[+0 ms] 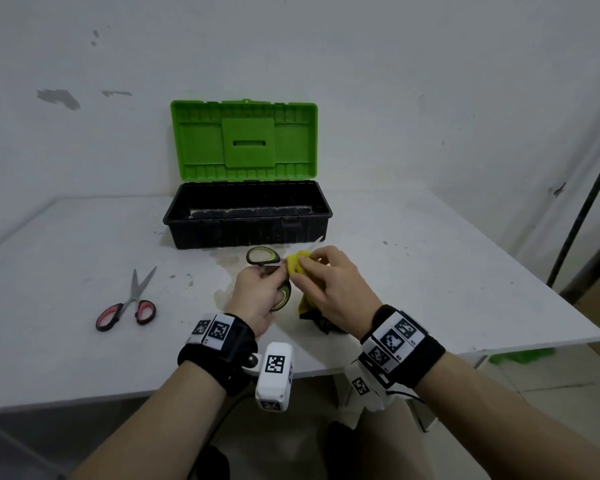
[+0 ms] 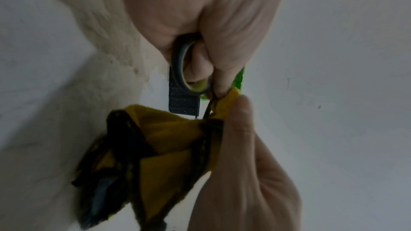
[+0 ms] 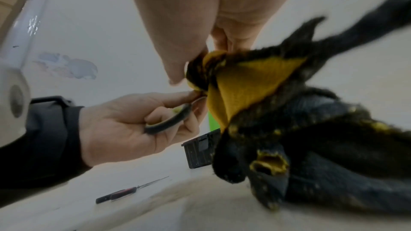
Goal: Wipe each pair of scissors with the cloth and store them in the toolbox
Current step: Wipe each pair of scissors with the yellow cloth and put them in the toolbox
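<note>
Nearest, the left hand [image 1: 257, 292] grips the green-handled scissors [image 1: 269, 268] by the lower finger loop, its fingers curled through and around the ring, as the left wrist view plainly shows; the second loop stands free above the knuckles. Just beside it, the right hand [image 1: 329, 289] pinches the cloth [image 1: 297, 265] between thumb and fingers around the blades, so the metal is mostly hidden inside the yellow fold, while the rest of the cloth hangs dark and stained down to the surface [image 1: 430, 271]. The scissors look light and rigid, and the plastic loops are the safe place to hold them; the blades are thin, sharp-edged and probably slick, so wiping is best done from the spine side with the cloth between skin and edge. The cloth is soft and limp, bunches readily, and needs a firm pinch to stay on the steel. Further to the left, well apart from both hands, the red-handled scissors [image 1: 127, 306] lie flat on the surface with blades slightly parted, tips pointing away; they too would be lifted by the loops. Farthest back, the toolbox [image 1: 246, 216] stands open with its green lid [image 1: 243, 140] upright, its black tray ready to take both pairs.
</note>
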`<state>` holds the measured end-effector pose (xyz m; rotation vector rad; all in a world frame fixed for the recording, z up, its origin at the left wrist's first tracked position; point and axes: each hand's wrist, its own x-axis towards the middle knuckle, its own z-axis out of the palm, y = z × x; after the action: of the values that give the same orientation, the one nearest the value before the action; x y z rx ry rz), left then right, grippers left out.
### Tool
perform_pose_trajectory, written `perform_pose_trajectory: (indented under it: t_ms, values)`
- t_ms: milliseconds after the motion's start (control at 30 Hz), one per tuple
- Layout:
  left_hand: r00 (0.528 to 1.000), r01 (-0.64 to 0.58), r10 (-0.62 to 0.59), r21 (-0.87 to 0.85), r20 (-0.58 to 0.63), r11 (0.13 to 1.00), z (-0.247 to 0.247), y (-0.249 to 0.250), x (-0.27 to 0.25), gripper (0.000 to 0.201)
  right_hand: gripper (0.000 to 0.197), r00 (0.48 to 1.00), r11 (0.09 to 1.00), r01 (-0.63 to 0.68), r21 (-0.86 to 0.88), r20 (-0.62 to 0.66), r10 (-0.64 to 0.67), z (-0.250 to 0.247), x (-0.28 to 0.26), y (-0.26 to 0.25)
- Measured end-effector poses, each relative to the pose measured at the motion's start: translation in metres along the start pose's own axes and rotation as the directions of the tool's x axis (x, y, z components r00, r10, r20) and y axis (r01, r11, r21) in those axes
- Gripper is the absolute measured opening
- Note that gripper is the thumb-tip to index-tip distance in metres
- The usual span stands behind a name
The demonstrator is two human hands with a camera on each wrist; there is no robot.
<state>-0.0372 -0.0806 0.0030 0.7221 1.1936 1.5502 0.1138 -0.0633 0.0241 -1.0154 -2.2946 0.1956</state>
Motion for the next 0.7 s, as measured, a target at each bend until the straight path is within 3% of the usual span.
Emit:
perform_pose_trajectory:
  t_ms: [200, 333, 400, 500, 700]
  values:
    - [0.999, 0.035, -0.034, -0.065, 0.009, 0.997, 0.008, -0.004, -0.005, 0.009, 0.036, 0.996, 0.995, -0.026, -0.094, -0.089, 0.018, 0.01, -0.002, 0.001]
    - [1.0, -0.013, 0.013, -0.011, -0.009, 1.0, 0.004, -0.003, -0.006, 0.006, 0.019, 0.989, 0.999, -0.051, 0.02, -0.139, 0.053, 0.001, 0.001, 0.002]
    - [0.999, -0.03, 0.031, 0.036, -0.024, 0.999, 0.003, -0.004, -0.007, 0.007, 0.017, 0.984, 1.0, -0.007, 0.016, -0.18, 0.01, 0.0, 0.0, -0.001]
    - [0.999, -0.05, 0.051, 0.08, -0.016, 0.996, 0.004, -0.006, -0.006, 0.01, 0.016, 0.986, 0.997, 0.057, -0.048, -0.152, -0.063, 0.003, 0.0, -0.003]
    - [0.998, -0.065, 0.067, 0.102, -0.014, 0.993, 0.005, -0.006, -0.006, 0.009, 0.011, 0.997, 0.996, 0.009, -0.085, -0.075, -0.015, -0.004, 0.008, 0.003]
